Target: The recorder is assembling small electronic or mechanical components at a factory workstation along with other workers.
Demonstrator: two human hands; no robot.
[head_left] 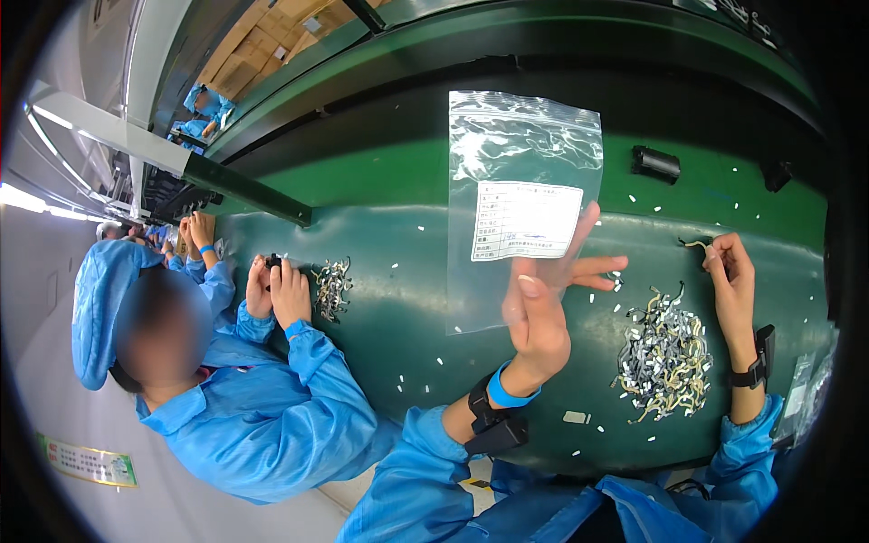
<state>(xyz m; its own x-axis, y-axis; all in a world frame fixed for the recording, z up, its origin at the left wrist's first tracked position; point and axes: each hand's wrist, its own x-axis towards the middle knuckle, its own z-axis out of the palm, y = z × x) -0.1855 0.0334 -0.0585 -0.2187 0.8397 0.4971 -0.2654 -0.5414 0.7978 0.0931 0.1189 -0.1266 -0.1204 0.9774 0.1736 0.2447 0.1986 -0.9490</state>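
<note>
Head view: bag (520, 161) in left hand (536, 317), cable (695, 243) in right hand (733, 264)

I take the pile (665, 357) of cables on the table (566, 385) as the centre of the clock. The left hand is between 9 and 10 o'clock and holds up the bag, which stands at about half past 10. Its thumb lies in front of the plastic and appears to pinch it against a finger; the other fingers are loosely spread, some seen through the bag. The right hand is at 1 o'clock, with thumb and forefinger brought together on one cable, whose dark end points to the left.

The step in hand, as I judge it, is handling single cables beside a raised bag. The next move would call for a steady light pinch on the cable, and for keeping the thin bag from folding.

About containers: the bag is clear, with a white label (529, 220), and I see no cable inside. Its zip edge is at the top; whether this is open, I cannot tell. Between 3 and 4 o'clock, at the table's side, are other clear bags (798, 398), contents not distinct. At 9 o'clock, well apart, a co-worker's hands (279, 291) are near a smaller heap (333, 290).
</note>
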